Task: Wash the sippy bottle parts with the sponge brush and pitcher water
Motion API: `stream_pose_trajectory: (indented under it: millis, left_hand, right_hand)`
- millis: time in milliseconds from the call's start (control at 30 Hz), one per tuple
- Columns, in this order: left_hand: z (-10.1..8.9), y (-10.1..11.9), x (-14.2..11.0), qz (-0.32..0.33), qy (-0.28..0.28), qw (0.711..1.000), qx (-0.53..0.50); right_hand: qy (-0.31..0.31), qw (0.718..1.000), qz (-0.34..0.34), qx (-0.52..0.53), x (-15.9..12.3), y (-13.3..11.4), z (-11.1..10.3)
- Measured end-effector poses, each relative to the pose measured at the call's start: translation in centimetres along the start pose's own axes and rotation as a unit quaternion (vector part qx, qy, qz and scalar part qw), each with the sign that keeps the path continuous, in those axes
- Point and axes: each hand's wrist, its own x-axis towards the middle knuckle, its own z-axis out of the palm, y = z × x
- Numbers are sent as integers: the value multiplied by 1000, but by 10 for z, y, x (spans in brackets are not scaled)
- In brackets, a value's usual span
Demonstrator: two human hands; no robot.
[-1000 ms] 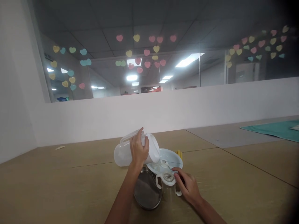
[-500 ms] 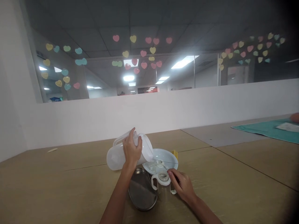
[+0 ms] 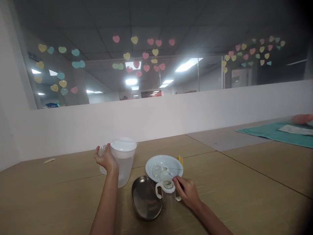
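Observation:
My left hand (image 3: 108,160) is wrapped round the handle of a translucent white pitcher (image 3: 125,168), which is upright at the left. My right hand (image 3: 188,192) is closed at the right-hand handle of a clear baby bottle (image 3: 169,196). The bottle has an open mouth and a white collar with two curved handles. Behind it, a pale plate (image 3: 150,161) holds small white and clear parts, with a thin straw-like piece among them. Left of the bottle lies an oval metal tray (image 3: 146,199).
Yellow sticks (image 3: 180,160) lie beside the plate. A turquoise cloth (image 3: 264,130) with a white sheet (image 3: 295,130) is at the far right, where another person's blurred hand (image 3: 302,118) shows. A small pale sliver (image 3: 49,160) lies at the left near the white wall (image 3: 97,122).
My left hand has turned the pitcher from tilted over the plate to upright and moved it left. My right hand stays at the bottle. Another person's hand has appeared at the far right.

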Motion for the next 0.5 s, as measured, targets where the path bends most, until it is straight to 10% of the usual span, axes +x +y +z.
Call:
stream_pose_trajectory:
  millis: [500]
  left_hand:
    - [-19, -28, 33, -110, 32, 993, 5]
  right_hand:
    - [2, 1000, -23, 11, 0, 0, 0]
